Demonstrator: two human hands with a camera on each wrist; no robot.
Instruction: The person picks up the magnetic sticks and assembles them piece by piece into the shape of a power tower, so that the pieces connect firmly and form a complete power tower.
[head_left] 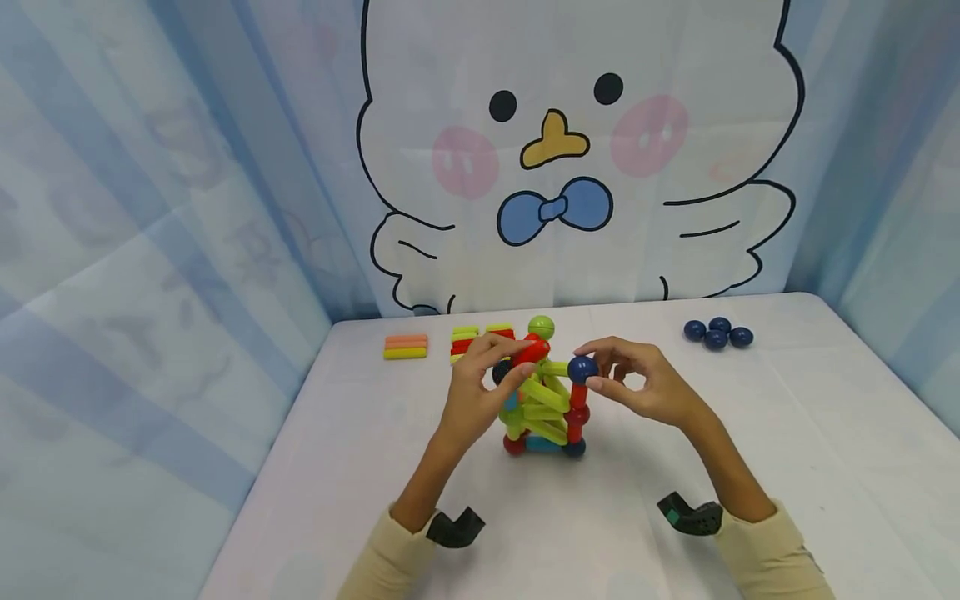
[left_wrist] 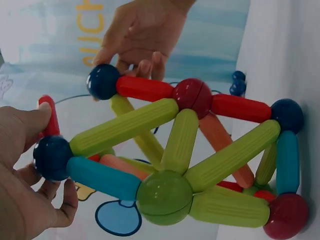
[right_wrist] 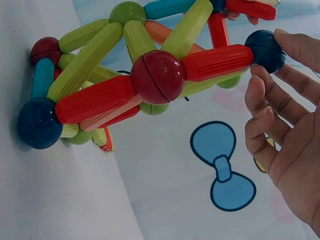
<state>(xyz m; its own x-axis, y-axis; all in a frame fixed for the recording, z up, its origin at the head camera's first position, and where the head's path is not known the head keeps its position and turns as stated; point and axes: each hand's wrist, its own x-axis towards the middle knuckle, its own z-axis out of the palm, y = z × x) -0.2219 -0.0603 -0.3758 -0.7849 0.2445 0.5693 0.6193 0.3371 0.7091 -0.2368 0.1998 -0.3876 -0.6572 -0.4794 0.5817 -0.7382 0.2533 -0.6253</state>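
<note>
at the centre of the head view, a rod-and-ball structure (head_left: 546, 411) is standing on the bench (head_left: 375, 417), with a hand on either side of its top. the left hand (head_left: 476, 383) is pinching a red rod (head_left: 532, 350) there, its grip clamped on that rod; in the left wrist view, the rod's base is meeting the left upper navy ball (left_wrist: 51, 160). the right hand (head_left: 652, 383) is pinching the right upper navy ball (head_left: 582, 369), its grip closed about that ball. in the head view, the red rod's long axis is running from lower left to upper right, its free end pointing rightward but stopping apart from the right upper navy ball; the left hand is lying nearer the rod. four loose navy balls (head_left: 716, 338) are resting right of centre.
</note>
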